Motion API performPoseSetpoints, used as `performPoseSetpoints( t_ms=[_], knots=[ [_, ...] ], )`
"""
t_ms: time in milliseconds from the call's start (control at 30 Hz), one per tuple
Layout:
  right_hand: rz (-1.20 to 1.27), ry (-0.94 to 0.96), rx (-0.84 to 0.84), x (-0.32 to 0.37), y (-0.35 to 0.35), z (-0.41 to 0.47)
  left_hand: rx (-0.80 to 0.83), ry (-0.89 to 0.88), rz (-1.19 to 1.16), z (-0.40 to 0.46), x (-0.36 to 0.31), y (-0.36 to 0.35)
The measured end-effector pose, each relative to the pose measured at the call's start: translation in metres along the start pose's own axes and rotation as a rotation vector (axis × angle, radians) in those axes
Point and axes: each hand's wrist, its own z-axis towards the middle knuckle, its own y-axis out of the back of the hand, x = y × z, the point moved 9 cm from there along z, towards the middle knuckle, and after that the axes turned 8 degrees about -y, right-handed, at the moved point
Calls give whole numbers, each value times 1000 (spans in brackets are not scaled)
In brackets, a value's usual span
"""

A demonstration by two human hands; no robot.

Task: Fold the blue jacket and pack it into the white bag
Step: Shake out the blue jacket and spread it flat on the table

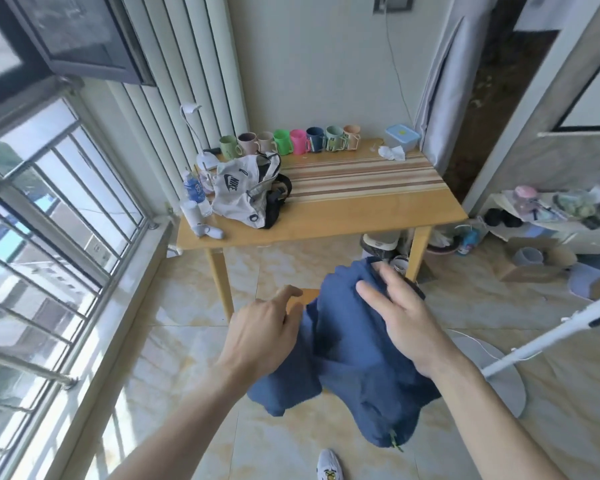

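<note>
The blue jacket (347, 355) lies bunched over a low wooden stool whose edge (307, 295) shows beside it, in front of the table. My right hand (400, 315) rests flat on the jacket's upper part with fingers spread. My left hand (265, 327) is at the jacket's left edge, thumb side against the cloth and index finger extended; whether it pinches the fabric is unclear. The white bag (241, 190), with black straps and a black logo, sits slumped and open on the table's left side, well beyond both hands.
The wooden table (361, 216) carries a row of coloured mugs (291, 140), water bottles (194, 192), a desk lamp (205, 157) and a plastic box (402, 137). A barred window runs along the left. A fan base (506, 372) stands at right. My shoe (329, 465) is below.
</note>
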Motion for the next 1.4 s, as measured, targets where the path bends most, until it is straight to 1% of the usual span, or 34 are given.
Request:
performPoseSetpoints(
  t_ms=[33, 67, 100, 167, 200, 233, 300, 333, 400, 467, 533, 567, 600, 667, 700, 767, 833, 900, 933, 1033, 1067, 1100, 1200, 1300, 1333, 1400],
  knots=[
    [-26, 54, 62, 17, -13, -17, -21, -6, -59, -4, -13, 9],
    [-66, 111, 111, 29, -24, -31, -31, -3, -174, -8, -25, 17],
    [-111, 163, 142, 40, -32, -46, -27, 39, -375, -14, -36, 24],
    [-169, 245, 126, 59, -34, -70, 30, 174, -937, -29, -60, 31],
    [-197, 276, 109, 68, -32, -81, 74, 208, -1169, -35, -73, 34],
    [-230, 301, 101, 75, -32, -92, 110, 203, -1309, -41, -85, 39],
    [-316, 345, 103, 84, -36, -113, 141, 175, -1433, -50, -106, 53],
    [-355, 365, 102, 86, -38, -124, 148, 154, -1418, -53, -117, 61],
    [-394, 376, 105, 89, -35, -145, 108, 118, -1274, -56, -138, 79],
    [-375, 364, 131, 90, -25, -168, 29, 43, -1218, -59, -163, 100],
    [-302, 394, 124, 96, -6, -190, -85, -92, -1135, -60, -192, 123],
    [-255, 425, 67, 100, 9, -198, -156, -149, -1093, -62, -207, 136],
    [-207, 464, -39, 101, 29, -202, -227, -198, -1058, -64, -222, 148],
    [-136, 535, -312, 98, 73, -207, -315, -298, -1010, -70, -258, 167],
    [-139, 544, -422, 96, 89, -210, -325, -358, -1004, -75, -279, 174],
    [-171, 488, -541, 88, 114, -206, -311, -472, -1004, -89, -325, 184],
    [-164, 354, -548, 67, 142, -190, -269, -556, -1007, -102, -367, 190],
    [-163, 279, -455, 53, 162, -179, -229, -635, -1013, -114, -404, 193],
    [-141, 240, -399, 57, 164, -182, -215, -660, -1029, -118, -418, 194],
    [-110, 145, -220, 62, 165, -194, -225, -693, -1029, -127, -450, 198],
    [-134, 152, -200, 69, 168, -200, -238, -694, -995, -129, -458, 199],
    [-141, 152, -208, 71, 177, -203, -258, -693, -953, -132, -464, 201],
    [-25, 220, -369, 93, 214, -218, -379, -665, -773, -139, -464, 215],
    [186, 318, -492, 121, 252, -241, -458, -615, -455, -139, -446, 228],
    [237, 352, -520, 133, 260, -252, -468, -558, -297, -136, -436, 230],
    [266, 420, -548, 156, 270, -265, -461, -411, 49, -126, -410, 230]
  ],
)
